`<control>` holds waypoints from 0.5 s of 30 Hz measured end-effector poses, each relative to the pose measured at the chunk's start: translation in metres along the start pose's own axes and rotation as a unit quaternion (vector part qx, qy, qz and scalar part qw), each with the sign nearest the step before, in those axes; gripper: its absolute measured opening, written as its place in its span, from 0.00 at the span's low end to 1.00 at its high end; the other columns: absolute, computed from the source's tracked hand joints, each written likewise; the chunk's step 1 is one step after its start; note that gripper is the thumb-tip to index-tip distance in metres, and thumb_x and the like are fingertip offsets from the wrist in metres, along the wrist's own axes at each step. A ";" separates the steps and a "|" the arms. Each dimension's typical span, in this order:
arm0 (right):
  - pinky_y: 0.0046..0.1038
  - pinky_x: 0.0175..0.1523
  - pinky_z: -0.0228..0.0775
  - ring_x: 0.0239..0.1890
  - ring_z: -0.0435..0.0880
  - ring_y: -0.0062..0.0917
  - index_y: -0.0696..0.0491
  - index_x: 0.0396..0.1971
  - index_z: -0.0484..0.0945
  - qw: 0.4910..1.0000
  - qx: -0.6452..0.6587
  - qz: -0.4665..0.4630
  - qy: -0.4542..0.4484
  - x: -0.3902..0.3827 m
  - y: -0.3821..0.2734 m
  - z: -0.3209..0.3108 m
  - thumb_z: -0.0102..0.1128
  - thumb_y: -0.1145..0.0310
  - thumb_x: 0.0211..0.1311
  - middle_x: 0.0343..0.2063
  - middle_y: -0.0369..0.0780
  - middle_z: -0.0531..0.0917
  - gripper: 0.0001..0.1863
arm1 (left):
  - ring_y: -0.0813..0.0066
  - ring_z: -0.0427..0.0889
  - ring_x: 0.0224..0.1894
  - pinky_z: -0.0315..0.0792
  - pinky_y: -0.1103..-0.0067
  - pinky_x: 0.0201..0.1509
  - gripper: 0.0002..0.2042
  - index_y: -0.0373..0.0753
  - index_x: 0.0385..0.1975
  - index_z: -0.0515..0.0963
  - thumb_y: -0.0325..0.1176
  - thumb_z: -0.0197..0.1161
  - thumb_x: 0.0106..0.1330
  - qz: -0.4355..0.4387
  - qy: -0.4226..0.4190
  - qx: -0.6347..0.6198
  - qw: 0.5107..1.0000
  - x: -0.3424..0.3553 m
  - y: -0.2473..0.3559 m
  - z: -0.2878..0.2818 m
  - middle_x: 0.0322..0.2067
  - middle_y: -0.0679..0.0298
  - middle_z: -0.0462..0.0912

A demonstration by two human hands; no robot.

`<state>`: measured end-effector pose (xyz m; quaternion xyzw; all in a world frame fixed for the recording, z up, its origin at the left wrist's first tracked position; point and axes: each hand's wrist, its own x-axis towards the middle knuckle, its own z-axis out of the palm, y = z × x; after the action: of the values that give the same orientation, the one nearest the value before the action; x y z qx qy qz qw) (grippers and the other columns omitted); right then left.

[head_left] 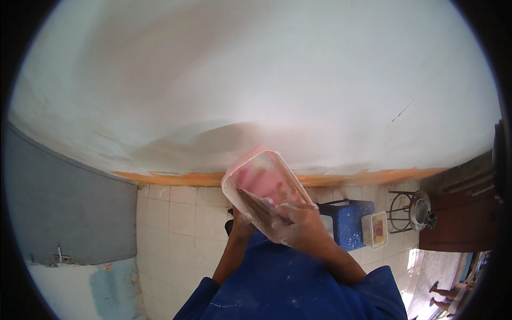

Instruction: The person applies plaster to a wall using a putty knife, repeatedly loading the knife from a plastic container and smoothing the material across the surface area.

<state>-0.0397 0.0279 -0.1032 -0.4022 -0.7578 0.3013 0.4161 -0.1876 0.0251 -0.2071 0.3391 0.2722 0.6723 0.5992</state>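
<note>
A pink plastic tub (257, 181), smeared with white paste on its rim and inside, is held tilted in front of my body. My left hand (244, 225) grips it from the left and below, with most of its fingers hidden behind the tub wall. At the tub's near right side is my right hand (301, 224), its fingers closed and coated in white paste. They hold a flat, paste-covered piece like a scraper blade (255, 202), which slants into the tub; its handle is hidden in the hand.
A whitish wall (320, 96) with a crack rises ahead, above an orange strip (368, 177). To the right stand a blue plastic stool (352, 224), a clear container (377, 230) and a metal stool (418, 208). A grey door (69, 202) is on the left. Another person's legs (445, 293) show lower right.
</note>
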 end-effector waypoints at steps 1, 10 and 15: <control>0.29 0.22 0.68 0.16 0.76 0.33 0.60 0.21 0.75 1.000 -0.011 0.018 0.011 0.001 -0.005 -0.007 0.63 0.75 0.43 0.15 0.43 0.74 0.06 | 0.66 0.68 0.57 0.68 0.68 0.57 0.45 0.42 0.63 0.49 0.51 0.67 0.49 0.010 -0.028 -0.007 1.000 -0.006 -0.006 -0.010 0.55 0.58 0.65; 0.31 0.23 0.68 0.17 0.76 0.35 0.58 0.18 0.73 0.997 -0.067 0.014 0.027 -0.002 -0.006 0.001 0.60 0.76 0.44 0.16 0.44 0.75 0.05 | 0.65 0.68 0.56 0.68 0.66 0.57 0.42 0.44 0.64 0.49 0.48 0.64 0.52 -0.008 -0.029 -0.029 0.999 -0.001 -0.004 -0.001 0.55 0.58 0.65; 0.31 0.25 0.70 0.19 0.78 0.35 0.58 0.20 0.74 0.997 -0.049 0.051 0.042 0.005 -0.015 -0.012 0.58 0.76 0.45 0.18 0.44 0.77 0.03 | 0.64 0.68 0.56 0.68 0.65 0.57 0.43 0.44 0.64 0.49 0.49 0.65 0.51 -0.007 -0.024 -0.033 0.999 0.002 0.006 0.006 0.55 0.58 0.64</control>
<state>-0.0368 0.0266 -0.0838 -0.4727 -0.7318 0.2674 0.4117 -0.1867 0.0257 -0.1984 0.3336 0.2376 0.6683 0.6210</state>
